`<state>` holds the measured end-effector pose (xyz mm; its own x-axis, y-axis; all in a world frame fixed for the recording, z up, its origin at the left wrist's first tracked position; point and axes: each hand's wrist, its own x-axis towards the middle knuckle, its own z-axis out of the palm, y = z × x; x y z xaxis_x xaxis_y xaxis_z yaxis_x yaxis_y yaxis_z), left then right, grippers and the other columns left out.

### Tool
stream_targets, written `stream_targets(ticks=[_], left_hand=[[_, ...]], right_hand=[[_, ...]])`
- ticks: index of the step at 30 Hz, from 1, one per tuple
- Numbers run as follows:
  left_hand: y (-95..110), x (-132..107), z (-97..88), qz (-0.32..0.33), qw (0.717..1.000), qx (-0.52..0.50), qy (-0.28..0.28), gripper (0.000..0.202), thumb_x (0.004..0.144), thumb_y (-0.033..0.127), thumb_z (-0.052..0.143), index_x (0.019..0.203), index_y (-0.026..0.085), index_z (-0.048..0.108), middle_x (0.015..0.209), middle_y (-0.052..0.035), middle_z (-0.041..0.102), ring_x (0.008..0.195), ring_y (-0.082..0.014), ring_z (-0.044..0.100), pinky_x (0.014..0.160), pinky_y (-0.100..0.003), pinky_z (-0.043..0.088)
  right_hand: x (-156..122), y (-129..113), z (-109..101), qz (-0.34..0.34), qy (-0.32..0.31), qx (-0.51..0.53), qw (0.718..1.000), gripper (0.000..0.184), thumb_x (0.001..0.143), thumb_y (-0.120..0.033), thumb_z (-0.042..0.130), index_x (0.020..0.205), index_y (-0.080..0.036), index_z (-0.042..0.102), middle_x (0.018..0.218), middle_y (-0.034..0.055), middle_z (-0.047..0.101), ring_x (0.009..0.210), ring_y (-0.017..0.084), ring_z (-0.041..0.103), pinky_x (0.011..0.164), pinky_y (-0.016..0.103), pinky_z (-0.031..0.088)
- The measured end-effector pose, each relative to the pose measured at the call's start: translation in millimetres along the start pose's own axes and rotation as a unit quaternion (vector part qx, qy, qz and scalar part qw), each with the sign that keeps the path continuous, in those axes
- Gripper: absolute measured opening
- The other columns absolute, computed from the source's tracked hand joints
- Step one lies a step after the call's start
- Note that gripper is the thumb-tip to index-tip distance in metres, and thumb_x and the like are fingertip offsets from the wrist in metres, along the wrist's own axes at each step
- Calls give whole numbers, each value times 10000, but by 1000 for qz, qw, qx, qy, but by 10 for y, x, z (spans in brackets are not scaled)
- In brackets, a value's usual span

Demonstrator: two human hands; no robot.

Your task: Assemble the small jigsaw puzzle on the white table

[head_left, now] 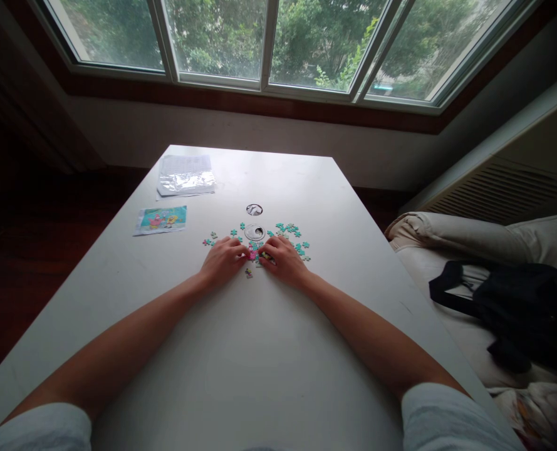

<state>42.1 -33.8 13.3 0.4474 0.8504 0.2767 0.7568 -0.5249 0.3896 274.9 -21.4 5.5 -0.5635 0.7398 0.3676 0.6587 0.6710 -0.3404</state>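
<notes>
Jigsaw pieces, mostly teal, lie scattered on the white table [259,351] around both hands. My left hand [224,258] has its fingertips closed at the edge of a small pink joined patch of jigsaw [252,252]. My right hand [285,258] curls its fingers down on jigsaw pieces at that patch's right side, partly covering them. A loose jigsaw piece [249,273] lies just nearer to me. More teal jigsaw pieces [293,229] spread beyond my right hand, and a few pieces [209,242] lie beyond my left.
A round silvery disc [254,232] and a round opening [254,210] are beyond the hands. A cartoon picture sheet [161,219] and a clear plastic packet [187,175] lie at left. A sofa [452,250] holding a dark bag [527,307] stands right.
</notes>
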Motion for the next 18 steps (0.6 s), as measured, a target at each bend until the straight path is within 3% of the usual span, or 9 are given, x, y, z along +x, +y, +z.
stream_targets(ticks=[13, 18], left_hand=[[-52, 9, -64, 3, 1000, -13, -21, 239, 921, 240, 564, 968, 308, 788, 928, -38, 699, 911, -218, 558, 846, -346, 454], [-130, 28, -183, -28, 999, 10, 12, 255, 938, 242, 526, 1016, 279, 765, 947, -44, 696, 914, -224, 571, 839, -354, 449]], right_hand=[[14, -20, -11, -3, 2, -6, 1000, 125, 939, -287, 616, 1026, -251, 699, 997, 73, 615, 1008, 248, 500, 914, 403, 424], [12, -11, -5, -1, 2, -9, 1000, 122, 935, -274, 619, 1024, -248, 698, 998, 74, 614, 1002, 245, 503, 917, 402, 423]])
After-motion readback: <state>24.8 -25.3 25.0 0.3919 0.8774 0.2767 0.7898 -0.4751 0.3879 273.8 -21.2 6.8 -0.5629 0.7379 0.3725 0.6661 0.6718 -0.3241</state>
